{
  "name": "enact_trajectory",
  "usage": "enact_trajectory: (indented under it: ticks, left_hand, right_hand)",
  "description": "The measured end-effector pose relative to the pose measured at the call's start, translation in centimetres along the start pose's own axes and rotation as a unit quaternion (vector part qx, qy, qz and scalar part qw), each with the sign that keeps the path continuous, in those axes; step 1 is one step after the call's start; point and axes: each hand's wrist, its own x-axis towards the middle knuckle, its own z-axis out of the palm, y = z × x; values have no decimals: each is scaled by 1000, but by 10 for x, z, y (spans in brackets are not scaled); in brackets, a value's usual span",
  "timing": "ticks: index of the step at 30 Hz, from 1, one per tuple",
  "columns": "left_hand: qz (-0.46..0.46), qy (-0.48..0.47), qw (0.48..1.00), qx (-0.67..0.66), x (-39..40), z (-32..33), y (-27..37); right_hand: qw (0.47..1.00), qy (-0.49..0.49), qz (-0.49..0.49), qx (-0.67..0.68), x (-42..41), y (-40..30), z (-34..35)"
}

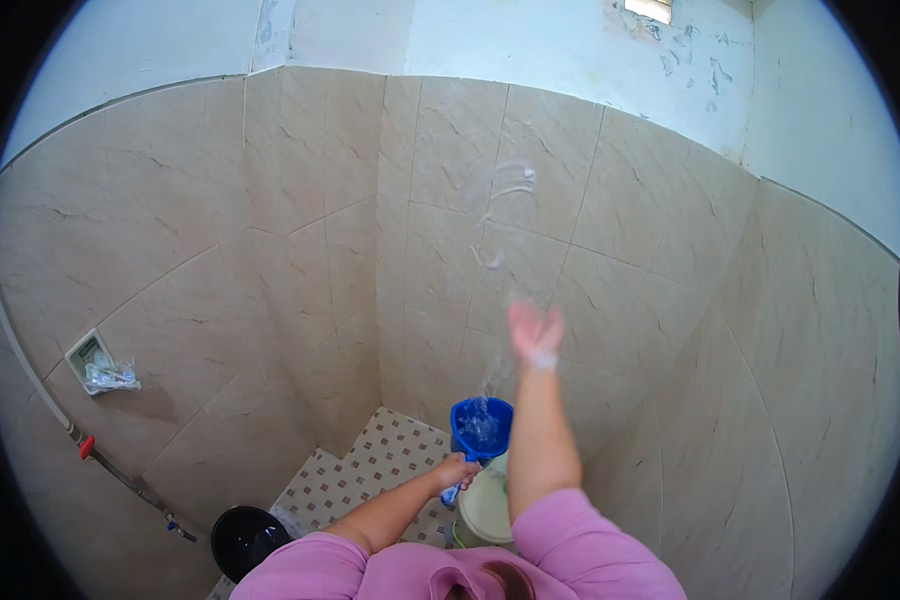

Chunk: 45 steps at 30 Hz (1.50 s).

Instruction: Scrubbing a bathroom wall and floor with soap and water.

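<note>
My left hand point(456, 472) grips the handle of a blue plastic water dipper point(461, 439). Water moves inside the dipper, and some splashes above its far rim. In front of the tiled wall point(630, 315), my right hand point(536, 330) is raised with its fingers apart, blurred by motion and holding nothing visible. A white patch, perhaps suds, marks that wrist. White foam streaks point(514, 178) cling to the wall tiles above the hand. Below the dipper stands a pale bucket point(484, 510), partly hidden by my right arm.
A black basin point(247, 544) rests on the patterned floor point(352, 476) at lower left. Along the left wall runs a pipe point(120, 469) with a red-handled valve point(87, 447) and a tap point(174, 526). A wall soap dish point(88, 361) holds plastic-wrapped items.
</note>
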Motion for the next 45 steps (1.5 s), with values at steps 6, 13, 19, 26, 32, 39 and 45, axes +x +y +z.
enact_trajectory:
  ticks: [6, 13, 19, 26, 32, 39, 45]
  left_hand:
    - [55, 37, 998, -22, -4, -9, 21]
    - [78, 41, 995, -50, -17, -10, 41]
    - [67, 51, 996, 1, -29, -1, 29]
    - [80, 45, 993, 71, -32, 11, 13]
    - [58, 56, 987, 140, -35, 17, -5]
    - [39, 16, 997, 62, -26, -8, 2]
    - [68, 59, 995, 45, -27, -13, 9]
  right_hand:
    - [976, -69, -112, -172, 14, -24, 155]
    - [938, 109, 15, -328, -5, -3, 25]
    - [873, 277, 149, -373, -35, 28, -109]
    - [852, 325, 219, -347, -63, 53, -151]
    - [841, 464, 122, -251, -70, 58, -197]
    - [973, -204, -58, -93, 8, -17, 84]
    - [941, -63, -124, -310, 7, -45, 160]
